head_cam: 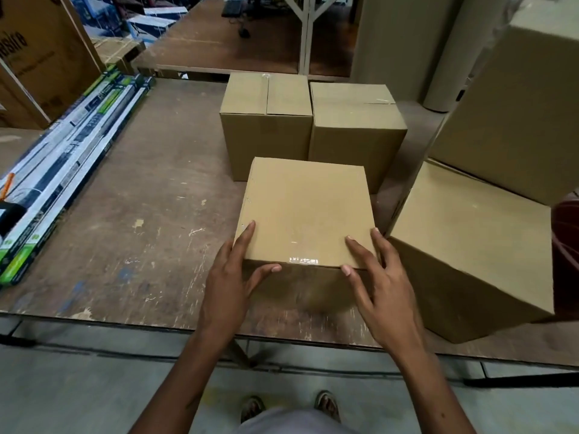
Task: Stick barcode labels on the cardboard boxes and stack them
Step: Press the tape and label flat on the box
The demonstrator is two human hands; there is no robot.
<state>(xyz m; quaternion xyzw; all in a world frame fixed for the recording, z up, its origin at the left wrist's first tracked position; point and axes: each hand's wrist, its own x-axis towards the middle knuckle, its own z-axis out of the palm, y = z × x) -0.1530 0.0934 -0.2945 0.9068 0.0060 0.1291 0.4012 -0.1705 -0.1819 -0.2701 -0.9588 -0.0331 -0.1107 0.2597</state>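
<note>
Tabletop (141, 214) box (305, 211) between both hands

Little print was legible: a large brown carton (37, 57) at the far left bore dark lettering ending in "sire", its start cut off by the frame. Printing on the long green-and-white packages (72, 145) beside it was too small to read. The plain cardboard boxes (305, 211) showed no readable label.
</note>
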